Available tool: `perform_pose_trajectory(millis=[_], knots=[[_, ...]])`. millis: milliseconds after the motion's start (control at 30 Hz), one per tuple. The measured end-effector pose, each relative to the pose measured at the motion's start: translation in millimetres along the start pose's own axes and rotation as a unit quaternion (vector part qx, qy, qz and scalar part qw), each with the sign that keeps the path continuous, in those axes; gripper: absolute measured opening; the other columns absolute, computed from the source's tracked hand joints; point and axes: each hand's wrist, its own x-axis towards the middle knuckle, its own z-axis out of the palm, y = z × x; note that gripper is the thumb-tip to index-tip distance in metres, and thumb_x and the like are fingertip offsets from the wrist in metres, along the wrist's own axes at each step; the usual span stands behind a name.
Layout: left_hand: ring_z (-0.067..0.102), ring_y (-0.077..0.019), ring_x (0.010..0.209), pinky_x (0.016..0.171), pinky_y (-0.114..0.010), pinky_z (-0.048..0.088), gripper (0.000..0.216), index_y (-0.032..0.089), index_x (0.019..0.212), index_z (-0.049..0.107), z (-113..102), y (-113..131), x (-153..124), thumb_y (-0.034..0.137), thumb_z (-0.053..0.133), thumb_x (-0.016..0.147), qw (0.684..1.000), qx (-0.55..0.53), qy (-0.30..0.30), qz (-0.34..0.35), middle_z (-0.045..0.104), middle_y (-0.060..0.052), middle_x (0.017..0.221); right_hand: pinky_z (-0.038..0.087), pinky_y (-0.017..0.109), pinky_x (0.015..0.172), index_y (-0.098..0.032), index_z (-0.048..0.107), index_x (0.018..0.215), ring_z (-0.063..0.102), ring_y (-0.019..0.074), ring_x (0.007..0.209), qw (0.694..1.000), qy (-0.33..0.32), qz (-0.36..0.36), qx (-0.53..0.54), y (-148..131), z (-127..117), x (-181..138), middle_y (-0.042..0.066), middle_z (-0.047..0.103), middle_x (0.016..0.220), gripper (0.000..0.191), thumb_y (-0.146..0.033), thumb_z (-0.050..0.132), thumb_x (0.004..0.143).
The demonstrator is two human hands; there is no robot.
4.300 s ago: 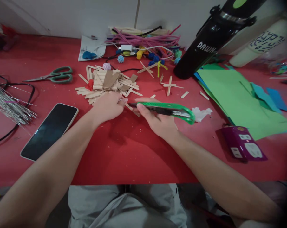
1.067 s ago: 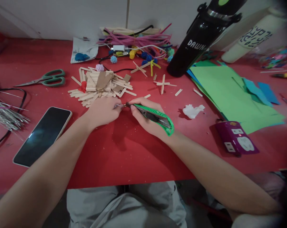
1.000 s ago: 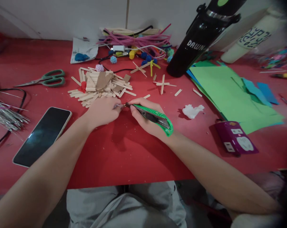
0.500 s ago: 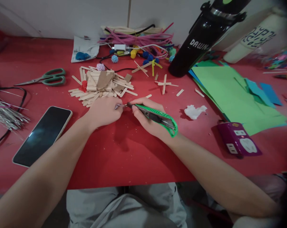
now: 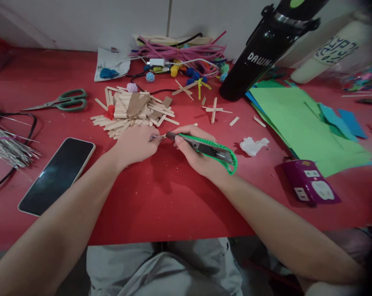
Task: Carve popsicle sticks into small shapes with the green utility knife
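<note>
tabletop (image 5: 136,222), flat red. pile of pale wooden craft sticks (image 5: 121,107), upper left of centre. left hand (image 5: 136,144), right hand (image 5: 195,157) mid-frame; right fingers wrap green-edged metal box cutter (image 5: 209,149). done: two pale wooden stick crosses (image 5: 215,109), upper centre. unfinished, seemingly: small pale wooden stick (image 5: 163,137) at cutter's tip, left fingertips pinching it.

A red tabletop (image 5: 136,218) carries a bright green-edged cutter (image 5: 209,149) mid-frame, pale tan sticks (image 5: 121,107) left of centre, light-green paper (image 5: 299,119) at right and a white-lettered black bottle (image 5: 262,47) upper right.
</note>
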Motion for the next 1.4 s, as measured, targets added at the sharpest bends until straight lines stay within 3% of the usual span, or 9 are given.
perform_pose_trajectory(millis=[167, 1400], knots=[[0.067, -0.0274, 0.092, 0.07, -0.035, 0.042, 0.035, 0.023, 0.089, 0.074, 0.1, -0.2, 0.1, 0.037, 0.041, 0.092, 1.0, 0.009, 0.003, 0.004, 0.076, -0.008, 0.096, 0.052, 0.028, 0.07, -0.021, 0.069, 0.105, 0.069, 0.0158, 0.081, 1.0, 0.008, -0.013, 0.012, 1.7, 3.8, -0.4, 0.001, 0.074, 0.09, 0.025, -0.043, 0.06, 0.098], [0.067, -0.0278, 0.093, 0.072, -0.037, 0.043, 0.034, 0.023, 0.084, 0.069, -2.5, 1.8, -0.6, 0.037, 0.04, 0.092, 1.0, 0.016, -0.013, 0.0, 0.075, -0.007, 0.096, 0.058, 0.033, 0.072, -0.024, 0.07, 0.108, 0.072, 0.0186, 0.078, 0.999, 0.018, 0.039, 0.024, 7.9, 5.9, 0.2, 0.003, 0.076, 0.09, 0.034, -0.055, 0.062, 0.095]])
